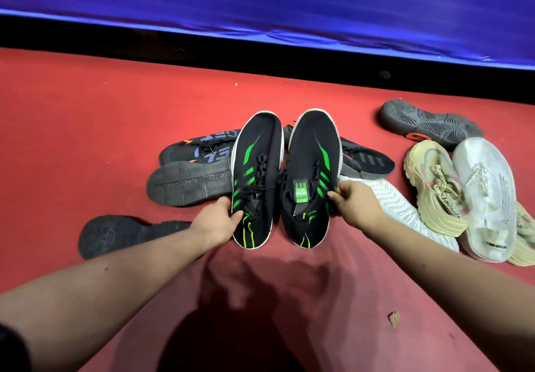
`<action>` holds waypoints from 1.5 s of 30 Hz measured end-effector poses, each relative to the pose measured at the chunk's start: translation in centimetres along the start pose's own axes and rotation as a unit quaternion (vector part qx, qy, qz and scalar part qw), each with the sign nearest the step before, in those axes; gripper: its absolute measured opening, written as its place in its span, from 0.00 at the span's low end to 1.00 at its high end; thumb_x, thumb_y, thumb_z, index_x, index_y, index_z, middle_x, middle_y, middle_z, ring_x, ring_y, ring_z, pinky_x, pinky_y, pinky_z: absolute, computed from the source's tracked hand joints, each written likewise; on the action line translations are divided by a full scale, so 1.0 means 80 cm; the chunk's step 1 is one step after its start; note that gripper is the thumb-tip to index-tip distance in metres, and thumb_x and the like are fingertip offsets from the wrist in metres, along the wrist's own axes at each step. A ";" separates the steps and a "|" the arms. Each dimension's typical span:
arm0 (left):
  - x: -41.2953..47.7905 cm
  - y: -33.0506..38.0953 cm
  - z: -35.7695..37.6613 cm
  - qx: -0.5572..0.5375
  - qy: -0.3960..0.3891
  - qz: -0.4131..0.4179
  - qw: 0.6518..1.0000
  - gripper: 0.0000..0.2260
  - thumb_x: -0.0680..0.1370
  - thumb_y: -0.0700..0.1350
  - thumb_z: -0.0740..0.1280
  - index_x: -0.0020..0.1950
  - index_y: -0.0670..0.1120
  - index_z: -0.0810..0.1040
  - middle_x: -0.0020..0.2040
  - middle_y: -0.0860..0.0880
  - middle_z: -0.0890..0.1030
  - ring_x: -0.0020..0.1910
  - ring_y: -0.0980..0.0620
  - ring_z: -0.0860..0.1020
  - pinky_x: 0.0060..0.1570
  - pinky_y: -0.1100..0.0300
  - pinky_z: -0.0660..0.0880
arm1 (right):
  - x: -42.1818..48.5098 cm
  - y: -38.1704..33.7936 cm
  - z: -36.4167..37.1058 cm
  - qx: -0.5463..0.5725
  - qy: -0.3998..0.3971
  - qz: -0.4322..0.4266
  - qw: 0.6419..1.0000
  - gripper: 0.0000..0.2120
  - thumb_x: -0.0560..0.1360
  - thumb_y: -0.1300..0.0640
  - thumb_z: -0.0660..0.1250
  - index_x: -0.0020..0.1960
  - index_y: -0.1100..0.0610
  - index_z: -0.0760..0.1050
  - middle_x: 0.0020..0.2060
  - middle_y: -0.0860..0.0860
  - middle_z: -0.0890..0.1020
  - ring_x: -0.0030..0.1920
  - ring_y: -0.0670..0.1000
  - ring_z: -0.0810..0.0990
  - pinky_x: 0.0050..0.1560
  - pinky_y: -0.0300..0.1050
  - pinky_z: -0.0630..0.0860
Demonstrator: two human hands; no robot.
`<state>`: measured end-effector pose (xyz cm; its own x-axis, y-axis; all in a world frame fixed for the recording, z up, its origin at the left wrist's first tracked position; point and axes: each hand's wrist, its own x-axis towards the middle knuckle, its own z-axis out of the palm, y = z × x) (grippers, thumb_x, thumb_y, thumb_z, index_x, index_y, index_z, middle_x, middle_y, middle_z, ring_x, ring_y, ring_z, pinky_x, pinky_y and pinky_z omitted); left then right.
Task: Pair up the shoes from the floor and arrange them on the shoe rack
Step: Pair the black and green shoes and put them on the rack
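Seen from the head camera, two matching black shoes with green stripes are held side by side above a red floor (86, 105), toes pointing away: the left shoe (256, 180) is clamped at its heel-side edge by the left hand (218, 221), and the right shoe (312, 177) is pinched at its outer side by the right hand (357, 204). Beyond and beside each grip, other shoes lie scattered: a grey upturned sole (188, 182), a white shoe (402, 206), a beige shoe (434, 189).
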<state>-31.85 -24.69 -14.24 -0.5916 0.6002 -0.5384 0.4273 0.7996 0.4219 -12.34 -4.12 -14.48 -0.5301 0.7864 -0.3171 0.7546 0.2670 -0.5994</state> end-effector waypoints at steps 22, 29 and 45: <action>-0.259 0.165 -0.190 -0.222 -0.145 -0.021 0.964 0.06 0.79 0.42 0.64 0.51 0.40 0.72 0.45 0.36 0.77 0.34 0.45 0.76 0.36 0.50 0.79 | -0.252 -0.134 -0.254 0.351 -0.114 0.255 0.894 0.06 0.73 0.59 0.71 0.44 0.61 0.75 0.38 0.57 0.77 0.38 0.53 0.73 0.38 0.44 0.71; -0.422 0.332 -0.288 -0.237 -0.200 0.018 0.951 0.12 0.74 0.40 0.70 0.40 0.46 0.67 0.34 0.47 0.71 0.28 0.49 0.73 0.30 0.56 0.76 | -0.407 -0.187 -0.466 0.424 -0.037 0.284 0.859 0.09 0.71 0.65 0.72 0.38 0.59 0.72 0.32 0.52 0.79 0.30 0.46 0.76 0.36 0.40 0.72; -0.614 0.668 -0.304 -0.150 -0.311 0.179 0.921 0.05 0.78 0.36 0.62 0.45 0.40 0.77 0.33 0.45 0.75 0.26 0.52 0.71 0.23 0.62 0.63 | -0.647 -0.126 -0.770 0.522 0.181 0.272 0.788 0.07 0.75 0.66 0.66 0.50 0.71 0.76 0.39 0.58 0.81 0.41 0.54 0.78 0.47 0.49 0.75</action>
<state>3.43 -11.95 52.51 0.0976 0.7942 -0.5997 0.2553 0.5625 0.7864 31.31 -13.22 53.24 0.0493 0.7838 -0.6191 0.0029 -0.6199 -0.7846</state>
